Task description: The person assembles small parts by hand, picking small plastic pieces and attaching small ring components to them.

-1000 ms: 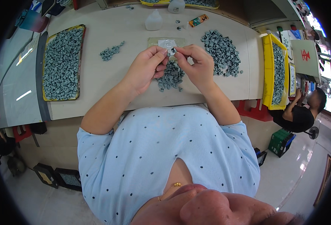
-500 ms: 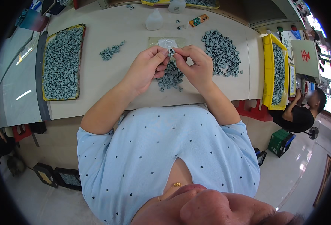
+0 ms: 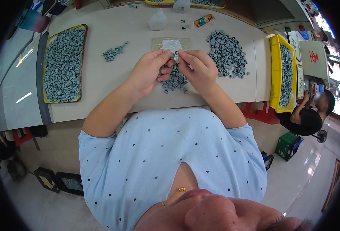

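Head view, clock directions taken from the spot where the two hands meet over the desk (image 3: 106, 84). Left hand (image 3: 151, 71): thumb and forefinger pinched on a small piece (image 3: 176, 58), remaining fingers curled beneath. Right hand (image 3: 200, 71): thumb and forefinger closed on the same piece from the 3 o'clock side, other fingers bent. The piece is raised above the desk between both sets of fingertips; it shows a pale, shiny face, but its exact form is too small to tell. At 6 o'clock, just below the fingers, lies a loose heap (image 3: 175, 81) of grey-green pieces, partly covered by the left hand. At 12 o'clock, close by, a flat yellowish slab (image 3: 157, 43) carries a white square (image 3: 171, 44) with a ring mark. Further out between 11 and 12 stands a pale bottle (image 3: 158, 21). At 1 o'clock lies an orange-and-green packet (image 3: 204, 20). At 3 o'clock, a broad pile (image 3: 227, 54) of similar pieces, some with dark glossy faces, is spread on the desk; beyond it, a yellow tray (image 3: 274, 73) holds more. At 9 o'clock, a small cluster (image 3: 114, 53) sits apart, and further out a shallow tray (image 3: 64, 102) is filled with grey-green pieces. At 4 o'clock, well apart, a co-worker (image 3: 308, 119) in black is seated.
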Demonstrator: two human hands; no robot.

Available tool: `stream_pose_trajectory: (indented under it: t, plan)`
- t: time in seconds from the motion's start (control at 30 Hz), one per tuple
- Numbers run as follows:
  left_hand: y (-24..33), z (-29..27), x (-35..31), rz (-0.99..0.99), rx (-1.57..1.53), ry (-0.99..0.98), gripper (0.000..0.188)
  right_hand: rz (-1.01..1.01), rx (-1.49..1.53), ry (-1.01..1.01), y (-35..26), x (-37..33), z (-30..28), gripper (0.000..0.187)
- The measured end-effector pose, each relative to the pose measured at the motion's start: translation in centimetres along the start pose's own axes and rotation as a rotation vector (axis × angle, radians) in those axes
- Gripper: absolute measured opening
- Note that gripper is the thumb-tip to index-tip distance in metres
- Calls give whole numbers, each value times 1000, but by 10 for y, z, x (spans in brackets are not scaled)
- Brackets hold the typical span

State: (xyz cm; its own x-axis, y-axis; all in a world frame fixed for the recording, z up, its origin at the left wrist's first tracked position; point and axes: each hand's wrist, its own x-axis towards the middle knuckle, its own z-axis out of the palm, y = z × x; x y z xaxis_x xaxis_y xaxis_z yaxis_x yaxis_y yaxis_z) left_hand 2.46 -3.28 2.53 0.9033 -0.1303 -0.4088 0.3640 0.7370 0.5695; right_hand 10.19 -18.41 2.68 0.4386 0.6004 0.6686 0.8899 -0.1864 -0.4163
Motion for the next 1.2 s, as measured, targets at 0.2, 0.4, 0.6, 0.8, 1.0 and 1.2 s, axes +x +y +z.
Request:
stream_pose_trajectory:
  t: [0.2, 0.4, 0.6, 0.8, 1.0, 1.2]
  plan:
    - [-1, 1, 1, -20, -29, 22, 21, -13, -21, 5, -1, 1, 0, 25]
    - [1, 2, -2, -2, 10, 29, 24, -56, -20, 35, -1, 0, 2, 26]
    - [2, 3, -3, 4, 38, 27, 25, -97, -34, 8, -2, 1, 2, 28]
    - [2, 5, -4, -6, 53, 40, 26, -155, -57, 21, -2, 0, 1, 30]
    - [1, 5, -5, -7, 55, 50, 26, -210, -70, 7, -1, 0, 1, 31]
    - [-3, 3, -4, 6, 83, 43, 26, -223, -78, -6, -4, -1, 2, 30]
